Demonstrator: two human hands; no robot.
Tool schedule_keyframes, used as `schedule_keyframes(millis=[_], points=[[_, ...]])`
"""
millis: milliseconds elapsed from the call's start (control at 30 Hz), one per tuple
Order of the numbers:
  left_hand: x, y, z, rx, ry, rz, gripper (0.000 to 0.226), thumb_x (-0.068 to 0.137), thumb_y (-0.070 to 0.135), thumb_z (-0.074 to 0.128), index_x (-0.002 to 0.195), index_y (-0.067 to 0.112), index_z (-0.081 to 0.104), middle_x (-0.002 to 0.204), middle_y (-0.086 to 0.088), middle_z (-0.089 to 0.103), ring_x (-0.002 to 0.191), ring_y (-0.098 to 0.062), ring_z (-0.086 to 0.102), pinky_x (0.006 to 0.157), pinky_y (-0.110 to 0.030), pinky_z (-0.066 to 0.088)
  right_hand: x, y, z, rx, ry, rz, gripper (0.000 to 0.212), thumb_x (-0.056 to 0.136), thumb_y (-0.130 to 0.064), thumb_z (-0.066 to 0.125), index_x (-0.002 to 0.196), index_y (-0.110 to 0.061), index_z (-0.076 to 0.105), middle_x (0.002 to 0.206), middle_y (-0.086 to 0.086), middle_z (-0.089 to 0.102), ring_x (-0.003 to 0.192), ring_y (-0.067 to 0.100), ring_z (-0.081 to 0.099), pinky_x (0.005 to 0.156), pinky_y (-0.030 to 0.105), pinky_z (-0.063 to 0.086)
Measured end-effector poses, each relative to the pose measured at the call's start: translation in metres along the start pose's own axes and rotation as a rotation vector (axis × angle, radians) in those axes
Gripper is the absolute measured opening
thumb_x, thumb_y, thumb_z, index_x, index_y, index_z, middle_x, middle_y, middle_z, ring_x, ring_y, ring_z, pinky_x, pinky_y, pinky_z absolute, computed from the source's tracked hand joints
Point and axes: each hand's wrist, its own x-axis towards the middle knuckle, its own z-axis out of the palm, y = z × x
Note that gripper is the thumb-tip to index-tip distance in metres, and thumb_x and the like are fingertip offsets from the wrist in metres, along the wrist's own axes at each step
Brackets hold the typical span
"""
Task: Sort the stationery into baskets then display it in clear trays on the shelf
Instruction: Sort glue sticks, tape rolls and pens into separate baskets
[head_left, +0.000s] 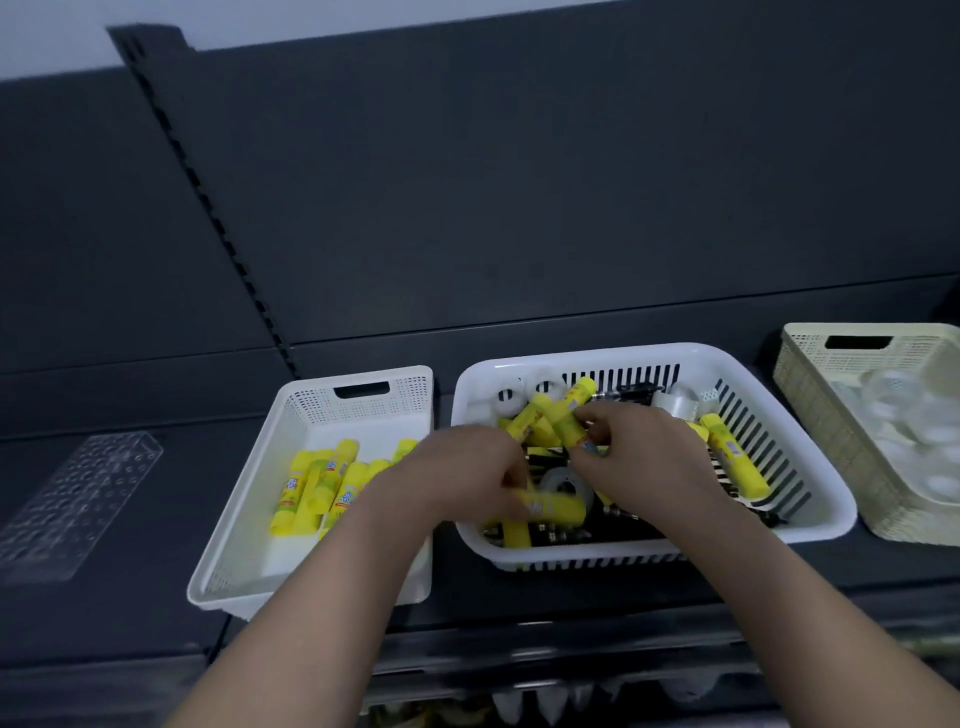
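Observation:
A white slotted basket (810, 525) in the middle holds mixed stationery: yellow glue sticks, clear tape rolls (563, 486) and black clips. Both my hands reach into it. My left hand (467, 473) grips a yellow glue stick (553, 506) lying across the basket's front left. My right hand (639, 452) pinches another yellow glue stick (571, 415) that points up and back. To the left, a white perforated basket (363, 387) holds several yellow glue sticks (317, 488). A cream basket (810, 395) at the right holds clear tape rolls (914, 431).
A clear tray (78, 499) lies on the dark shelf at the far left. The shelf's dark back panel rises behind the baskets, with a slotted upright (208, 208) running diagonally. Below the shelf's front edge, more goods show dimly.

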Motion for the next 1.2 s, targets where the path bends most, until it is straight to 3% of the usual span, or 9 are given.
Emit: schedule_keyframes(millis=[100, 200, 300, 400, 633, 767, 900, 1067, 1200], points=[[-0.018, -0.028, -0.019, -0.022, 0.266, -0.179, 0.031, 0.085, 0.057, 0.055, 0.096, 0.029, 0.064, 0.092, 0.008, 0.063, 0.089, -0.017, 0.057, 0.072, -0.033, 0.048, 0.005, -0.02, -0.002, 0.049, 0.03, -0.022, 0.043, 0.081, -0.038, 0.057, 0.125, -0.037, 0.056, 0.099, -0.015, 0.067, 0.087, 0.012, 0.06, 0.063, 0.025, 0.042], [-0.034, -0.064, -0.023, -0.091, 0.396, -0.426, 0.026, 0.087, 0.049, 0.056, 0.098, 0.027, 0.064, 0.095, 0.004, 0.065, 0.094, -0.022, 0.059, 0.073, -0.032, 0.047, 0.007, -0.045, 0.004, 0.096, 0.007, -0.069, 0.044, 0.083, -0.039, 0.056, 0.126, -0.037, 0.055, 0.101, -0.016, 0.067, 0.072, 0.007, 0.052, 0.066, 0.025, 0.042], [-0.047, -0.098, -0.004, -0.052, 0.348, -0.632, 0.035, 0.094, 0.043, 0.049, 0.119, 0.021, 0.058, 0.116, -0.005, 0.064, 0.11, -0.029, 0.057, 0.081, -0.033, 0.044, 0.007, -0.071, 0.018, 0.144, -0.046, -0.108, 0.042, 0.084, -0.037, 0.056, 0.126, -0.036, 0.055, 0.101, -0.015, 0.067, 0.066, 0.007, 0.05, 0.066, 0.026, 0.043], [-0.054, -0.126, 0.024, -0.005, 0.277, -0.702, 0.036, 0.096, 0.04, 0.044, 0.125, 0.021, 0.053, 0.121, -0.009, 0.062, 0.111, -0.032, 0.057, 0.083, -0.034, 0.046, 0.007, -0.096, 0.032, 0.166, -0.073, -0.132, 0.037, 0.083, -0.035, 0.057, 0.121, -0.036, 0.058, 0.095, -0.014, 0.068, 0.082, 0.012, 0.059, 0.072, 0.028, 0.048], [-0.069, -0.152, 0.036, -0.023, 0.292, -0.666, 0.024, 0.093, 0.028, 0.045, 0.106, 0.015, 0.06, 0.112, -0.01, 0.063, 0.101, -0.033, 0.058, 0.069, -0.031, 0.04, 0.017, -0.147, 0.064, 0.095, -0.091, -0.161, 0.041, 0.081, -0.031, 0.055, 0.122, -0.036, 0.056, 0.1, -0.014, 0.069, 0.104, 0.016, 0.058, 0.076, 0.029, 0.044], [-0.081, -0.16, 0.027, -0.026, 0.415, -0.562, 0.025, 0.097, 0.027, 0.043, 0.113, 0.016, 0.058, 0.112, -0.006, 0.062, 0.098, -0.03, 0.058, 0.072, -0.035, 0.045, 0.028, -0.166, 0.092, -0.043, -0.144, -0.171, 0.033, 0.08, -0.028, 0.052, 0.112, -0.025, 0.061, 0.101, -0.001, 0.066, 0.099, 0.026, 0.058, 0.068, 0.03, 0.042], [-0.088, -0.162, 0.031, -0.079, 0.475, -0.495, 0.026, 0.094, 0.027, 0.045, 0.114, 0.025, 0.061, 0.112, 0.002, 0.063, 0.098, -0.023, 0.059, 0.075, -0.033, 0.05, 0.035, -0.181, 0.112, -0.146, -0.181, -0.167, 0.028, 0.087, -0.03, 0.052, 0.111, -0.02, 0.062, 0.108, 0.004, 0.063, 0.099, 0.028, 0.06, 0.075, 0.032, 0.046], [-0.084, -0.159, 0.04, -0.129, 0.487, -0.464, 0.027, 0.096, 0.028, 0.044, 0.118, 0.03, 0.059, 0.116, 0.005, 0.062, 0.105, -0.021, 0.058, 0.078, -0.03, 0.047, 0.034, -0.178, 0.106, -0.146, -0.063, -0.233, 0.028, 0.092, -0.042, 0.048, 0.112, -0.029, 0.063, 0.106, -0.004, 0.068, 0.102, 0.022, 0.06, 0.076, 0.031, 0.045], [-0.065, -0.151, 0.034, -0.128, 0.468, -0.413, 0.026, 0.097, 0.027, 0.045, 0.119, 0.029, 0.059, 0.118, 0.007, 0.062, 0.109, -0.018, 0.056, 0.077, -0.028, 0.042, 0.033, -0.154, 0.08, -0.149, 0.03, -0.205, 0.029, 0.092, -0.039, 0.047, 0.118, -0.035, 0.06, 0.109, -0.011, 0.067, 0.106, 0.018, 0.059, 0.073, 0.029, 0.043]])
